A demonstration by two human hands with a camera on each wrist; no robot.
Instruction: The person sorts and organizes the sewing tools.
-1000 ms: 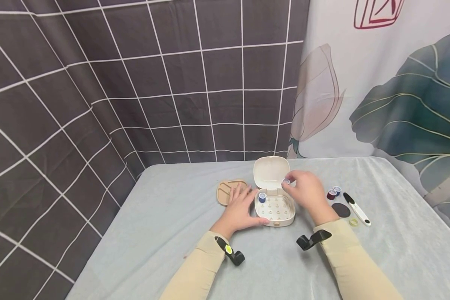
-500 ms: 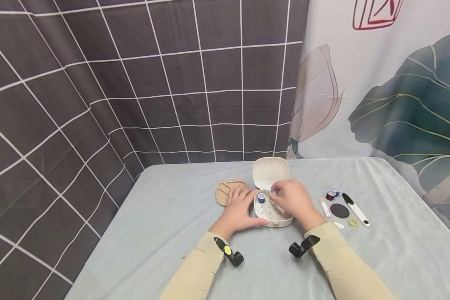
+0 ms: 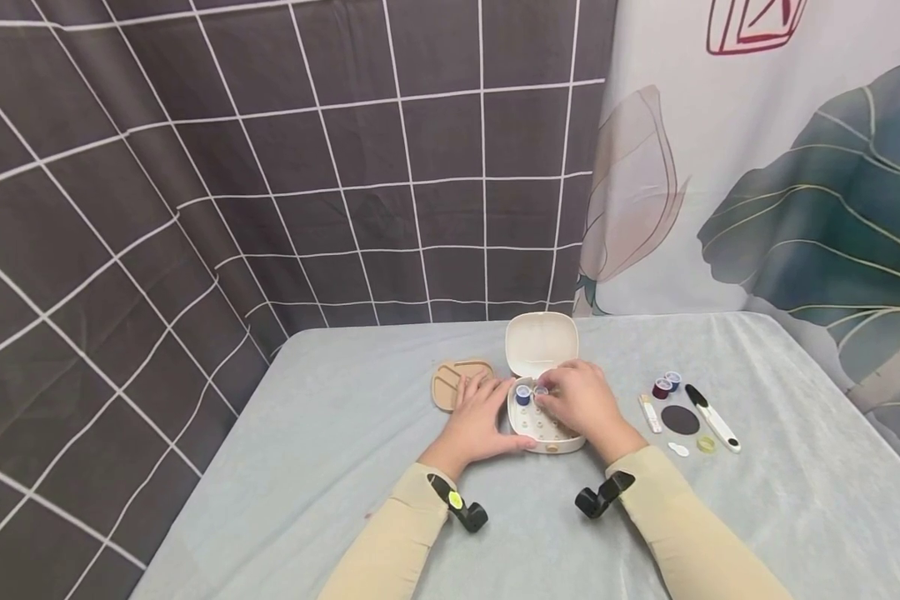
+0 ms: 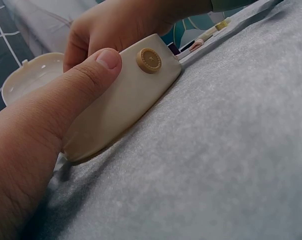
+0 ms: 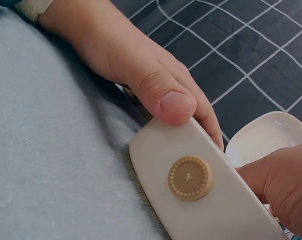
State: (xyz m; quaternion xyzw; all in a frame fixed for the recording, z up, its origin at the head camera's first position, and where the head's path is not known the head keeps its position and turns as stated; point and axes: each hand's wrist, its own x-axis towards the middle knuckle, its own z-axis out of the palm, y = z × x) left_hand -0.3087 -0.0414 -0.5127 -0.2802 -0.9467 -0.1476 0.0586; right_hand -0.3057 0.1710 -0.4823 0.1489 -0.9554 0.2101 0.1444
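In the head view, a cream sewing box [image 3: 551, 447] stands with its lid [image 3: 542, 343] raised and rows of small pegs inside. My left hand [image 3: 476, 421] steadies the box, thumb against its front wall near a gold button catch [image 4: 149, 60], fingers spread along the left side. A blue thread spool [image 3: 522, 395] sits upright at the back left inside. Right beside it, my right hand [image 3: 581, 402] pinches another thread spool [image 3: 541, 390] low over the pegs; the fingers hide most of it.
A tan divided tray [image 3: 446, 385] lies left of the box, partly under the left fingers. To the right are a dark red spool [image 3: 662, 388], a blue spool [image 3: 672, 380], a black disc [image 3: 680, 420], a white-and-black tool [image 3: 712, 418], a yellow ring [image 3: 706, 444] and smaller pieces.
My right hand has moved left and down from beside the lid into the box, carrying the spool next to the blue one. The left hand stays in place.
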